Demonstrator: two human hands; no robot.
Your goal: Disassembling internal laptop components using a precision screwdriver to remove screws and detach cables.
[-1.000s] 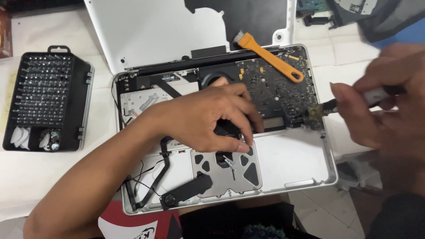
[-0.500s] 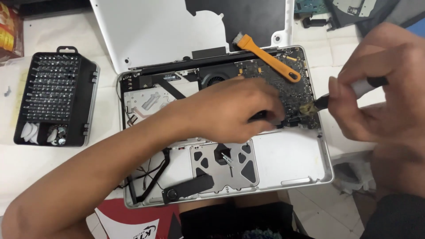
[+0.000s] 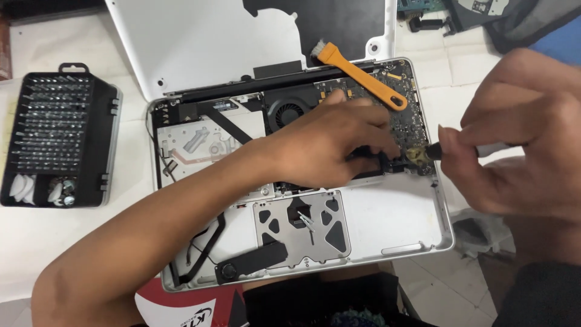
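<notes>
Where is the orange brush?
In the head view, the orange brush lies slantwise on the upper right part of the opened laptop, its bristles near the hinge. It sits just right of the round fan, above the left hand.

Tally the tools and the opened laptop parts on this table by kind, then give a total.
Opened laptop base: 1
Detached white bottom cover: 1
Orange brush: 1
Screwdriver in the right hand: 1
Black bit-set case: 1
Total: 5
</notes>
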